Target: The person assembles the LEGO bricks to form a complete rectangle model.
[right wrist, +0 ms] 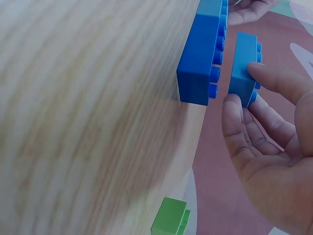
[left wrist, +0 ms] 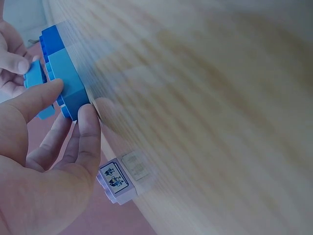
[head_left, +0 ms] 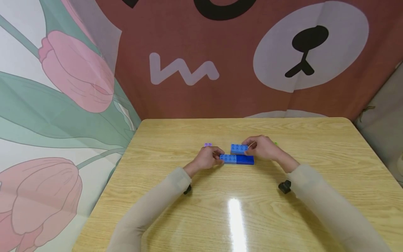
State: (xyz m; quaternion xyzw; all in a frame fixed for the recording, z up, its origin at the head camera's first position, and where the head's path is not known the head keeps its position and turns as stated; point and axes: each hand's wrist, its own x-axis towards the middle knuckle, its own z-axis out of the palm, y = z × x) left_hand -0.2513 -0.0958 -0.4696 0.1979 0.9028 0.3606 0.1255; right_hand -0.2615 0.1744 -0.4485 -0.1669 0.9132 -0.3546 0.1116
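A light blue toy building brick [head_left: 228, 159] with studs on top lies on the table, end to end with a dark blue brick [head_left: 245, 160] on its right. My left hand [head_left: 206, 158] pinches the left end of that light blue brick between thumb and fingers. Above the row, my right hand [head_left: 262, 147] holds a second light blue brick [right wrist: 243, 66] by its right end, studs upward. A gap separates this raised brick from the dark blue brick [right wrist: 198, 58] in the right wrist view. My right fingertips hide part of the raised brick.
Behind my left hand stands a small purple brick [head_left: 208, 144] with a printed side [left wrist: 116, 181]. A green brick [right wrist: 168, 215] sits beyond my right hand, mostly hidden in the head view. The wooden table [head_left: 214, 217] ends at a printed cloth backdrop [head_left: 233, 94].
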